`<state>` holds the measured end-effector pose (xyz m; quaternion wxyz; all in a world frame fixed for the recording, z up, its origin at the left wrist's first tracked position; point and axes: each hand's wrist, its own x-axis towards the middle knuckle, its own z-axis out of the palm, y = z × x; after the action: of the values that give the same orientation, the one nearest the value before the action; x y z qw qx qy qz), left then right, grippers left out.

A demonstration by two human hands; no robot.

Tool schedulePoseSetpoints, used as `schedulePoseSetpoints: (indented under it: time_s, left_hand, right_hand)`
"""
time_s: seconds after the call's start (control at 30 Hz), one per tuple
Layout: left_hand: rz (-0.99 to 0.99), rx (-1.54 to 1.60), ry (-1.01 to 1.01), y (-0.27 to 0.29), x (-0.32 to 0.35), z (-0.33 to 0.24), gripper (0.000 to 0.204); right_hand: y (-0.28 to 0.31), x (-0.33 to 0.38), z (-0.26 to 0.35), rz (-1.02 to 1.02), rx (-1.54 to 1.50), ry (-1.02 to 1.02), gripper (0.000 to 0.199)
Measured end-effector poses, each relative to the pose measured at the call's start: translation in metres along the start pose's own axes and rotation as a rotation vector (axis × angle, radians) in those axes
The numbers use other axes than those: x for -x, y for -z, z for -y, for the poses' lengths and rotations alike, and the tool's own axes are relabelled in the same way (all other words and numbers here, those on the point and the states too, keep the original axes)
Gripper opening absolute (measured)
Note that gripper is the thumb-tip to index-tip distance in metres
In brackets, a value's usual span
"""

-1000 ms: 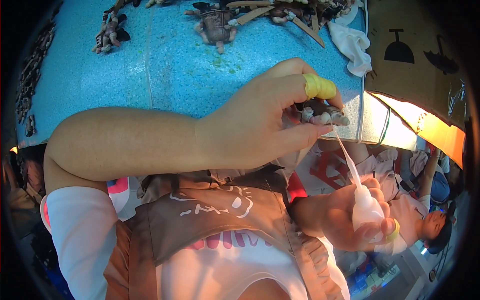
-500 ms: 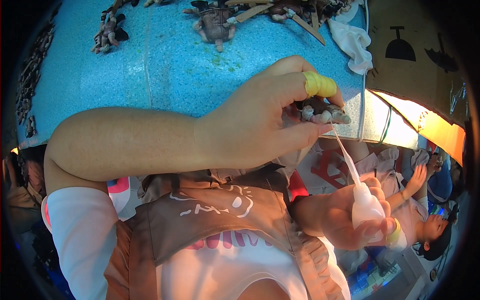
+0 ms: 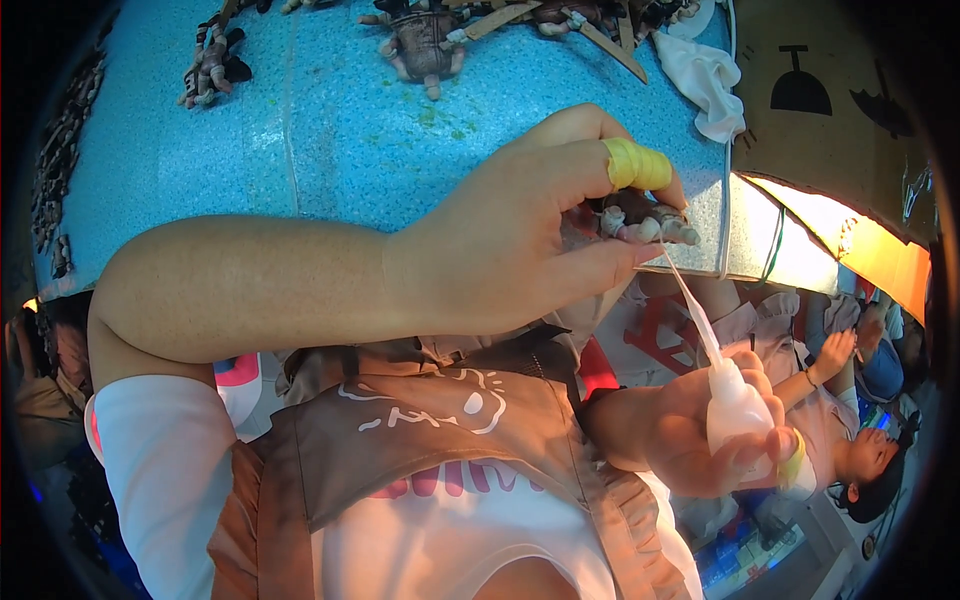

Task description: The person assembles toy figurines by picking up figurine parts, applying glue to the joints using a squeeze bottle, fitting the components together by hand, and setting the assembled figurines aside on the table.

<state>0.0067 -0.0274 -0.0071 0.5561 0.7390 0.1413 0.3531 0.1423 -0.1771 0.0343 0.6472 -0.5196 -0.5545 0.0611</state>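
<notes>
A: Figurine piece (image 3: 645,222), small and brown with pale tips, sits pinched in the left hand (image 3: 520,235), held over the near right edge of the blue table (image 3: 330,140).

B: And how is that hand set?

A: Fingers closed on the piece, thumb below, a yellow tape band (image 3: 638,165) around the forefinger. One band, counted.

B: The right hand (image 3: 735,435)?

A: Lower and to the right, wrapped tight around a white squeeze bottle (image 3: 738,405). Its long thin nozzle (image 3: 690,305) slants up to just under the piece. The two hands are apart, one above the other.

B: What lies on the far side of the table?

A: Two brown figurines show clearly: one at the far left (image 3: 208,65), one near the middle (image 3: 420,45). Further right is a heap of sticks and parts (image 3: 570,20); I cannot count those. A row of small dark bits (image 3: 60,170) runs down the left edge. One white cloth (image 3: 708,80) lies at the far right corner.

B: Any signs or packages?

A: A brown cardboard panel (image 3: 840,130) stands right of the table, with two black shapes printed on it. Below, at the right, another person (image 3: 860,440) is seated.
</notes>
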Motion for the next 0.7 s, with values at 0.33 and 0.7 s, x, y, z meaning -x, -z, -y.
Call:
schedulePoseSetpoints:
  time_s: [0.33,0.7]
  left_hand:
    - [0.001,0.018,-0.006,-0.0006,-0.0003,0.0008,0.032]
    - [0.006,0.022,0.005,-0.0007,-0.0002,-0.0008,0.032]
  right_hand:
    - [0.0004,0.0017,0.0003,-0.032,-0.019,0.015,0.017]
    - [0.0034,-0.0003,0.0039,0.052,0.023,-0.018,0.016]
